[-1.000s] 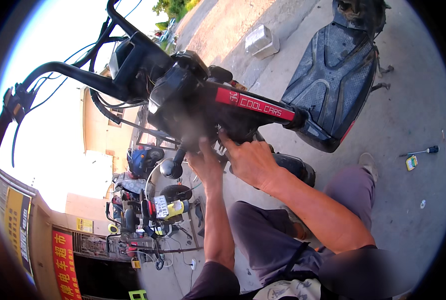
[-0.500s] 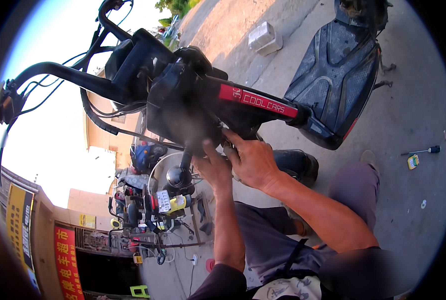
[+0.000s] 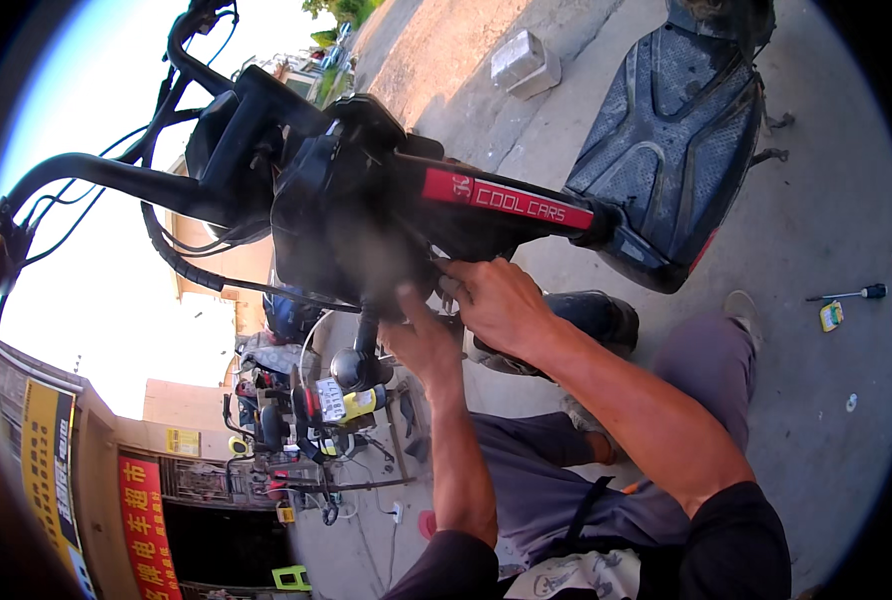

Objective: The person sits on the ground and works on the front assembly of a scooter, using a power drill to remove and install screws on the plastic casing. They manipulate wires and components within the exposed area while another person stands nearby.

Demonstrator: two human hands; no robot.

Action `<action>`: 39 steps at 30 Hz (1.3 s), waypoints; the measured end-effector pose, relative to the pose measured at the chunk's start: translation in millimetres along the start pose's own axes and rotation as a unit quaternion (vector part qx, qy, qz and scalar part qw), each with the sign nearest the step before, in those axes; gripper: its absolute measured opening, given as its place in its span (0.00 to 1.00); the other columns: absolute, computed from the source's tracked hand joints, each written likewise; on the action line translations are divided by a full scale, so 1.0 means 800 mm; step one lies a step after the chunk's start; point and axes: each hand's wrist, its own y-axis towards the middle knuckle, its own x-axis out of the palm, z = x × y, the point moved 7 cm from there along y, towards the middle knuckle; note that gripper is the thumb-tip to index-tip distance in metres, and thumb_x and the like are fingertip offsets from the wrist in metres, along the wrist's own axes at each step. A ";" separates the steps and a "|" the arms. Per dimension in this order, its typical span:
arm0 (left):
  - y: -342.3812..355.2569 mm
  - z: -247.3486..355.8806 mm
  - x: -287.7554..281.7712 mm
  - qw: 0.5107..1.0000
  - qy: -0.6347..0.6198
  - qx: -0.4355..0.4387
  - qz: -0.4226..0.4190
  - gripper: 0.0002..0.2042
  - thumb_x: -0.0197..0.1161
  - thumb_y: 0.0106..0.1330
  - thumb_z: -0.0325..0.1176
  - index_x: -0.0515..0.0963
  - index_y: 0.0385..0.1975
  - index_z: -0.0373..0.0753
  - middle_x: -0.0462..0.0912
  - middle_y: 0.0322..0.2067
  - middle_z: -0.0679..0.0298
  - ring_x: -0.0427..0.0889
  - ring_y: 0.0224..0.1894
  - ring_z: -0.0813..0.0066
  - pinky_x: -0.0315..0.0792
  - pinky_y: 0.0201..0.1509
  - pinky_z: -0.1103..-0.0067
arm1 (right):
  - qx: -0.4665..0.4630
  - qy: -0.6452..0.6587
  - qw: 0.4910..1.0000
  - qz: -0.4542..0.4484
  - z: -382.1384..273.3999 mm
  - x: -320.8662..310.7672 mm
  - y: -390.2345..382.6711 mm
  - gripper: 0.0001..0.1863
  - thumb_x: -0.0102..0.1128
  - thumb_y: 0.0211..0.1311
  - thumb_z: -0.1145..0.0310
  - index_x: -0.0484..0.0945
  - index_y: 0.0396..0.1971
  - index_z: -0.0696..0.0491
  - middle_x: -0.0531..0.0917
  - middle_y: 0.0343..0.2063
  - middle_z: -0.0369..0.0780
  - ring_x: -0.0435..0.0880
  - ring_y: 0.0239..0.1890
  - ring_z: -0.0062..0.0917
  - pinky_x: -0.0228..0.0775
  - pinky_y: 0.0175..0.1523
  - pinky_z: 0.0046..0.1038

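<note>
Scooter (image 3: 401, 200) is right in front of the person, on the ground (image 3: 816, 420), w/ its handlebar (image 3: 146, 180) up to the L & its foot board (image 3: 656, 150) up to the R. L hand (image 3: 428, 345) & R hand (image 3: 501, 305) are side by side at the near, low edge of the black front part (image 3: 311, 220), prob. b/c both can get at one small spot that way. R hand pokes a finger at the dark edge; L hand has one finger up on it. Can't tell if they grip anything, b/c it's too dark there. Legs (image 3: 701, 390) are bent, maybe to get low & close. Screwdriver (image 3: 871, 291) lies by a yellow packet (image 3: 831, 317), maybe to be easy to reach.

Looks: dusty, bumpy foot board w/ crossing lines; red strip (image 3: 556, 212) w/ pale letters; black wires (image 3: 171, 255) near the handlebar.
</note>
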 end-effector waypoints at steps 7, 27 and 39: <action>-0.002 -0.005 -0.005 0.996 0.070 -0.048 0.005 0.36 0.66 0.87 0.55 0.74 0.70 0.19 0.87 0.61 0.41 0.89 0.57 0.54 0.82 0.63 0.62 | -0.052 -0.204 0.975 0.069 -0.013 0.027 -0.001 0.20 0.67 0.69 0.69 0.91 0.59 0.52 0.92 0.26 0.50 0.96 0.31 0.49 0.88 0.38 0.50; 0.004 -0.015 -0.004 0.988 0.115 0.012 0.106 0.42 0.68 0.83 0.60 0.71 0.68 0.17 0.86 0.60 0.33 0.90 0.56 0.46 0.83 0.59 0.57 | -0.144 -0.070 0.972 0.171 -0.005 0.016 -0.042 0.33 0.66 0.73 0.65 0.80 0.78 0.47 0.94 0.32 0.43 0.95 0.28 0.43 0.87 0.34 0.43; 0.011 -0.014 -0.006 0.976 0.191 -0.049 0.094 0.38 0.72 0.80 0.60 0.84 0.56 0.18 0.93 0.50 0.38 0.94 0.50 0.44 0.83 0.55 0.57 | -0.086 -0.154 0.984 -0.006 0.001 0.021 -0.016 0.42 0.66 0.71 0.65 0.69 0.85 0.49 0.91 0.28 0.55 0.93 0.30 0.56 0.85 0.40 0.58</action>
